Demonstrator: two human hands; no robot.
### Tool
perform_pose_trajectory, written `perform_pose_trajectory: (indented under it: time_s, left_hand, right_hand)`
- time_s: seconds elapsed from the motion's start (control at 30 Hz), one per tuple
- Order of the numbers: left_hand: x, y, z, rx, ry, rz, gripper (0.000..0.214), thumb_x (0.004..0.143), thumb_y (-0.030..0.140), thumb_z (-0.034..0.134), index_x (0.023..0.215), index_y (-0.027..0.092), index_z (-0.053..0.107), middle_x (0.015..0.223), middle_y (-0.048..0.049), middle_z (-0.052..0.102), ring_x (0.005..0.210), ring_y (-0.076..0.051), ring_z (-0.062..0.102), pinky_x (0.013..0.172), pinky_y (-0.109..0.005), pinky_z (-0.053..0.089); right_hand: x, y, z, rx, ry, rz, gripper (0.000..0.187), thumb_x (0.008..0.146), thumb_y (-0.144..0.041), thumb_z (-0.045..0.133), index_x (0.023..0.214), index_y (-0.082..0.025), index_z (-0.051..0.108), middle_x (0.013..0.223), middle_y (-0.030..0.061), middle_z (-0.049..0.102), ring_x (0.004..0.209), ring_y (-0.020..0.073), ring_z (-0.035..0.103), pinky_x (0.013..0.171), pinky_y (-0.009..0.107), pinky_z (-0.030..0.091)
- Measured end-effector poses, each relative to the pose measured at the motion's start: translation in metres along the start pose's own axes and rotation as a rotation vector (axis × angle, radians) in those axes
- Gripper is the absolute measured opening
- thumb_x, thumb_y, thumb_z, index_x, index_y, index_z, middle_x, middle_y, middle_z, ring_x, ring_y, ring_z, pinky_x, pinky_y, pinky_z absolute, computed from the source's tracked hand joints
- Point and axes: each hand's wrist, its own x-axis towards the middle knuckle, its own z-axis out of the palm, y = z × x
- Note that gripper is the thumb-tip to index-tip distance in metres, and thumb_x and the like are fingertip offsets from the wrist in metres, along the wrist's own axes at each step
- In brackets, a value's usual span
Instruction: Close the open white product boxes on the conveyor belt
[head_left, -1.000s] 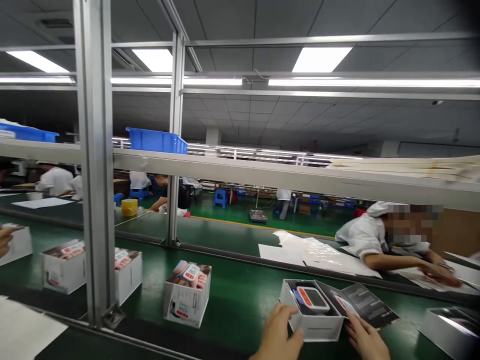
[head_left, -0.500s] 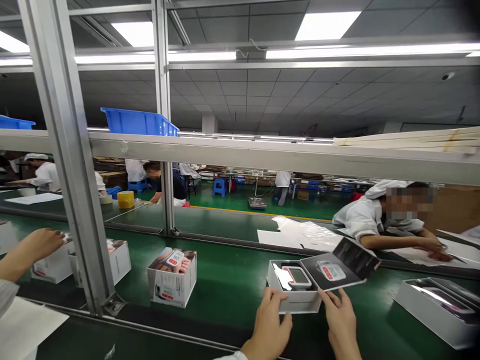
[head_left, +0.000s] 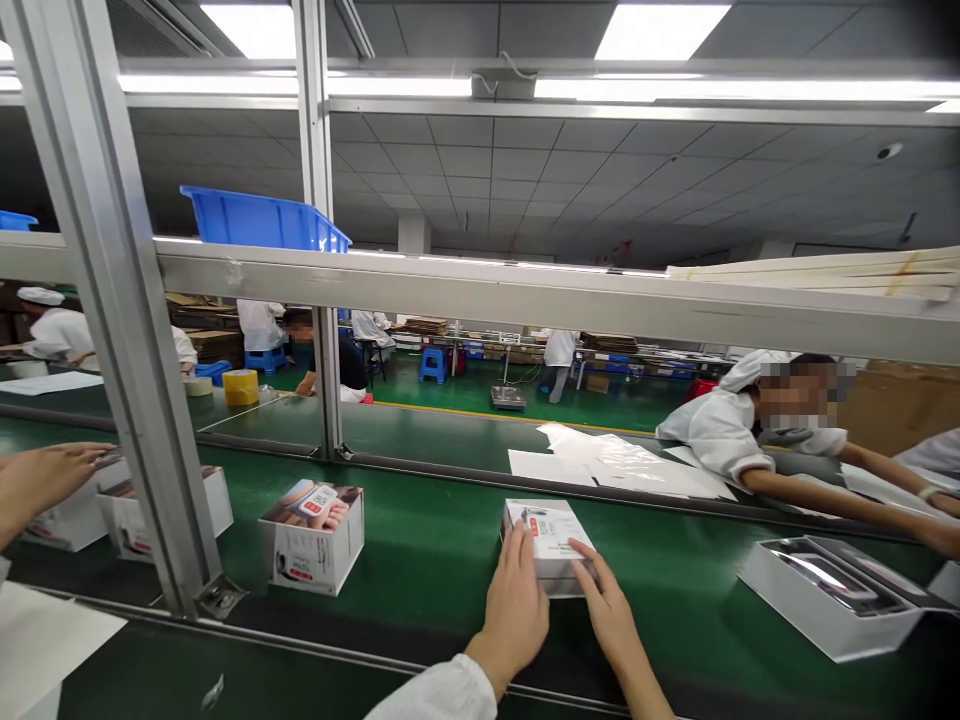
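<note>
In front of me on the green belt a small white box (head_left: pixel 555 530) with a printed monitor picture stands with its lid down. My left hand (head_left: pixel 517 595) holds its left side, fingers long and close together along the lid's edge. From the right my right hand (head_left: pixel 606 598) grips the same box, fingertips on the lid's right edge and thumb near the front face. The box's contents are hidden under the lid. Further left, a shut printed box (head_left: pixel 313 540) stands apart from both hands. To the right lies an open white box (head_left: pixel 836 605) with a dark device inside.
A metal post (head_left: pixel 124 300) rises at the left. Another person's hand (head_left: pixel 56 485) touches boxes behind it. Across the belt a co-worker (head_left: pixel 720 425) leans over white sheets (head_left: pixel 600 465). A blue bin (head_left: pixel 259 218) sits on the overhead rail. Paper (head_left: pixel 49 640) lies at lower left.
The box's dark-lined lid has swung from open on the right to down over the box, hiding the device. My right hand moved left with it. The co-worker's arms now reach further right.
</note>
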Motion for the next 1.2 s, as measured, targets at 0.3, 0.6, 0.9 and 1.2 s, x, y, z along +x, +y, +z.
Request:
perform_pose_trajectory:
  time_s: [0.3,0.6,0.9,1.2]
  left_hand:
    - [-0.004,-0.012,-0.047,0.017,-0.189,0.145,0.1,0.072,0.009,0.061,0.157,0.029,0.014,0.163,-0.0095,0.014,0.148,-0.035,0.016,0.117,-0.057,0.02]
    - [0.055,0.031,-0.12,0.45,-0.401,0.513,0.106,0.065,0.051,0.085,0.153,0.042,0.026,0.129,-0.0128,0.05,0.119,-0.037,0.048,0.099,-0.049,0.037]
    - [0.061,0.003,-0.141,0.561,-0.549,0.287,0.104,0.067,0.061,0.078,0.153,0.042,0.024,0.117,-0.0115,0.053,0.106,-0.035,0.051,0.087,-0.042,0.041]
    - [0.061,-0.018,-0.151,0.597,-0.602,0.283,0.109,0.065,0.07,0.076,0.154,0.04,0.022,0.126,-0.0137,0.05,0.109,-0.037,0.051,0.091,-0.045,0.042]
  right_hand:
    - [0.004,-0.001,0.005,0.31,0.046,0.172,0.071,0.074,-0.069,0.064,0.128,-0.024,0.058,0.128,0.0091,0.063,0.111,0.0299,0.061,0.087,0.038,0.052]
    - [-0.001,-0.011,0.019,0.348,-0.037,0.227,0.077,0.072,-0.08,0.054,0.114,-0.017,0.068,0.114,0.0128,0.069,0.102,0.0287,0.066,0.084,0.037,0.054]
    - [-0.017,-0.007,0.018,0.159,0.001,0.204,0.069,0.085,-0.068,0.041,0.125,-0.016,0.063,0.109,0.0108,0.07,0.078,0.0221,0.068,0.063,0.032,0.051]
    - [-0.016,-0.001,0.019,0.188,-0.026,0.237,0.073,0.078,-0.075,0.045,0.111,-0.015,0.069,0.101,0.0115,0.072,0.075,0.0224,0.068,0.063,0.032,0.05]
